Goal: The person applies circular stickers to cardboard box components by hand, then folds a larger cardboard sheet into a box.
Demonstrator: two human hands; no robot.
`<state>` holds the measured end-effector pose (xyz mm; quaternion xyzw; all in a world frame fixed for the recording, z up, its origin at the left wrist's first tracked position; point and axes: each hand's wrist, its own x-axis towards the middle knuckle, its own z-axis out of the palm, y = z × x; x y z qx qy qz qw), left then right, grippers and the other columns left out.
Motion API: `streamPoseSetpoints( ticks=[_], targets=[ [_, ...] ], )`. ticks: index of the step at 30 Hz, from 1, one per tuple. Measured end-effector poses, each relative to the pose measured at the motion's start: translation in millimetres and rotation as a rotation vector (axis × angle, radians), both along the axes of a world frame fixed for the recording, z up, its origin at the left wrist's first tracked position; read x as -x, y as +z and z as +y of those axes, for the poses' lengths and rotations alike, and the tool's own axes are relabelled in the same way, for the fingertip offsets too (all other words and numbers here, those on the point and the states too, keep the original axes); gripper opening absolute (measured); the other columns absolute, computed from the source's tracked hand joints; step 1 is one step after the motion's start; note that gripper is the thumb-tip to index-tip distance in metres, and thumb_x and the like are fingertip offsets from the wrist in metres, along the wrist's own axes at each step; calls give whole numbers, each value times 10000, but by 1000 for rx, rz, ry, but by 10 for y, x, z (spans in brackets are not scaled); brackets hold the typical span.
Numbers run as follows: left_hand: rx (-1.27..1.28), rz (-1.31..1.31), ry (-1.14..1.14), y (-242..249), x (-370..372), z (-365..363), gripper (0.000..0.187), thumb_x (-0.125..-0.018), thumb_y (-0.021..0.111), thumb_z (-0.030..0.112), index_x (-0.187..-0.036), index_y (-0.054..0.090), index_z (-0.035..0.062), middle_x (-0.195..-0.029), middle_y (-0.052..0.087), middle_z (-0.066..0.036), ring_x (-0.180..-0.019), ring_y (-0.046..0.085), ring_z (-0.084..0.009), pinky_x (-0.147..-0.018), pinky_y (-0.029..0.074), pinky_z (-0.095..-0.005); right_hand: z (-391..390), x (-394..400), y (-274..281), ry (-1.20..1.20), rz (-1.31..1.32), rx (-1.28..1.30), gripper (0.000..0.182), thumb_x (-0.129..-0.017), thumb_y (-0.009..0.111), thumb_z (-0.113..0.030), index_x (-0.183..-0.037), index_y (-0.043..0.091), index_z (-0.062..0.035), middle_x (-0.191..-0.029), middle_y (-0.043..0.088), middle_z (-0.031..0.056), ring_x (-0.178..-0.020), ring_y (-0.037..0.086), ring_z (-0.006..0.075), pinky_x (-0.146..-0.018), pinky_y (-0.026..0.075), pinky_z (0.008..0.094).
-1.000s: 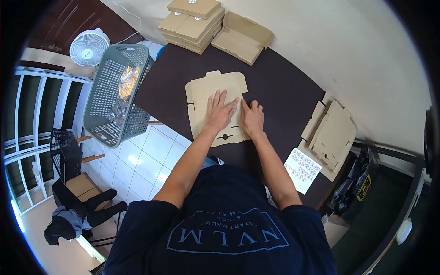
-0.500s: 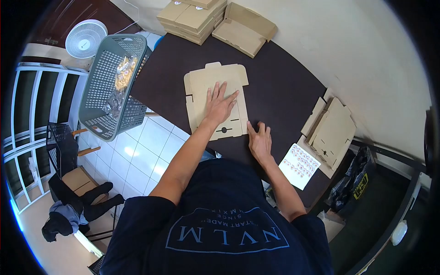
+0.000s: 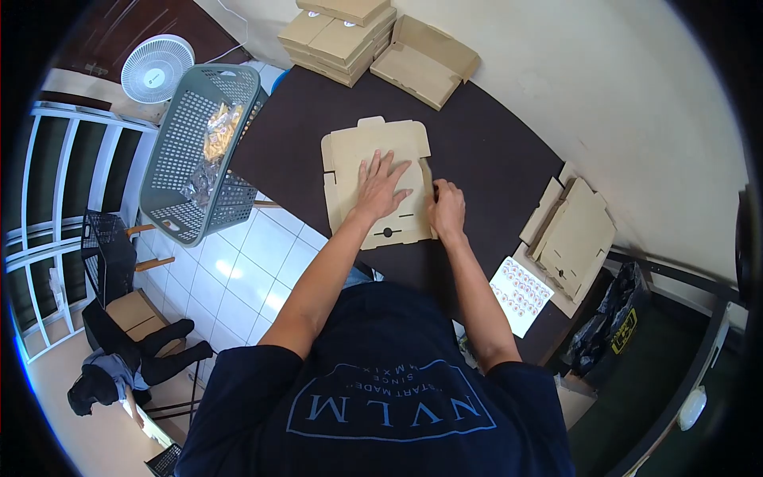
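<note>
A flat sheet of die-cut cardboard (image 3: 350, 155) lies on the dark table (image 3: 493, 159) in front of me. My left hand (image 3: 383, 189) rests on its middle, palm down with the fingers spread. At the sheet's right edge is my right hand (image 3: 447, 211), its fingers curled at the side flap, which looks slightly lifted there. A slot and a dark round cutout show near the sheet's lower edge.
Stacked closed boxes (image 3: 338, 36) and an open box (image 3: 425, 63) stand at the far edge. Flat cardboards (image 3: 576, 230) and a sticker sheet (image 3: 520, 294) lie right. A basket (image 3: 171, 151) with bags stands left. Another person (image 3: 119, 374) is at lower left.
My right hand has moved up along the sheet's right edge, and its fingers have curled in at the flap. My left hand stays on the sheet. The other person's arm now shows.
</note>
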<state>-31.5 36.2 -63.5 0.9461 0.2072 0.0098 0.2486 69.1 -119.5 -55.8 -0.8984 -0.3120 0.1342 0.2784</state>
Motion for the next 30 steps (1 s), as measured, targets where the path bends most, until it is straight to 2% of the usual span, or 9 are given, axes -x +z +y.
streamPoseSetpoints(
  ticks=[3, 7, 11, 14, 16, 17, 20, 26, 30],
  targets=[
    [-15, 141, -38, 65, -20, -6, 711, -881, 692, 438, -1510, 392, 295, -1617, 240, -163, -1521, 95, -390, -1197, 62, -614, 27, -208, -61, -48, 40, 184, 600, -755, 752, -71, -1310, 528, -112, -1263, 542, 203, -1080, 584, 413, -934, 507, 485],
    [3, 137, -19, 43, -46, -19, 757, -867, 709, 440, -1526, 353, 327, -1623, 221, -161, -1525, 73, -389, -1195, 52, -625, 180, -501, 39, 111, 178, 168, 697, -719, 765, -29, -1349, 506, -181, -1195, 562, 192, -1083, 595, 396, -927, 506, 480],
    [21, 189, -13, 90, -101, -15, 825, -858, 724, 421, -1549, 277, 375, -1625, 200, -175, -1518, 89, -411, -1179, 78, -650, 311, -731, -27, 128, 308, 99, 618, -725, 754, -21, -1301, 582, -163, -1131, 598, 170, -1075, 604, 371, -899, 507, 473],
    [30, 251, -33, 142, -149, -21, 771, -869, 717, 399, -1531, 321, 407, -1624, 170, -205, -1512, 58, -448, -1155, 77, -695, 271, -697, -132, 204, 328, 56, 473, -757, 701, 15, -1207, 678, -130, -1058, 620, 149, -1026, 609, 337, -878, 506, 448],
    [-1, 287, -63, 134, -164, -50, 717, -886, 695, 402, -1516, 353, 416, -1624, 152, -221, -1506, 41, -470, -1139, 78, -718, 151, -487, -60, 212, 35, 2, 331, -772, 640, 31, -1059, 743, -97, -1051, 604, 155, -973, 598, 331, -884, 521, 452],
    [-37, 320, -95, 131, -171, -60, 664, -903, 673, 405, -1501, 385, 425, -1624, 134, -237, -1500, 23, -491, -1124, 79, -740, 98, -374, 11, 194, -41, 103, 478, -765, 626, 68, -1192, 706, -130, -1085, 579, 151, -1020, 566, 349, -887, 523, 456],
    [-57, 266, -122, 82, -112, -77, 548, -956, 602, 401, -1477, 433, 409, -1630, 94, -238, -1497, -49, -497, -1113, 34, -757, 87, -187, 116, 164, -32, 145, 523, -805, 608, 22, -1303, 640, -132, -1143, 541, 150, -1047, 530, 378, -883, 522, 479],
    [-94, 299, -129, 30, -137, -82, 544, -965, 580, 430, -1480, 408, 453, -1630, 52, -264, -1489, -58, -517, -1096, 43, -777, 106, -76, 36, 170, -152, 214, 471, -890, 552, -106, -1359, 590, -128, -1176, 511, 152, -1047, 514, 395, -870, 506, 521],
    [-65, 333, -126, 127, -183, -103, 555, -966, 577, 431, -1487, 388, 467, -1631, 37, -269, -1488, -64, -520, -1096, 36, -777, 21, -85, -19, 127, -203, 211, 445, -907, 560, -115, -1351, 595, -108, -1168, 527, 163, -1048, 517, 387, -883, 498, 491]
  ],
)
